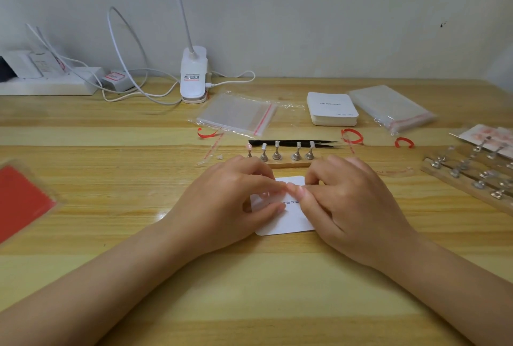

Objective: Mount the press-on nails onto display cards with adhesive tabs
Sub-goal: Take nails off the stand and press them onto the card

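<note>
**Both hands meet over the card**

I have both hands on the card [288, 220], which lies flat on the table [249, 290] straight in front of me. The left hand [230, 201] has its fingers curled, tips down on the card's upper left; it seems to pinch something small and pale there, a nail or a tab, I cannot tell which. The right hand [352, 204] is curled too, thumb and forefinger meeting the left's tips. I judge one hand steadies while the other seats the piece.

Just beyond the card stands the rack [280, 157] of pegs, one pink nail [249, 147] on its leftmost peg, kept near for quick picking. Tweezers [294, 143] lie behind the rack. Further back from the card: a card stack [331, 108] and bags [236, 115]. The table is pale striped wood against a plain wall [333, 12].
</note>
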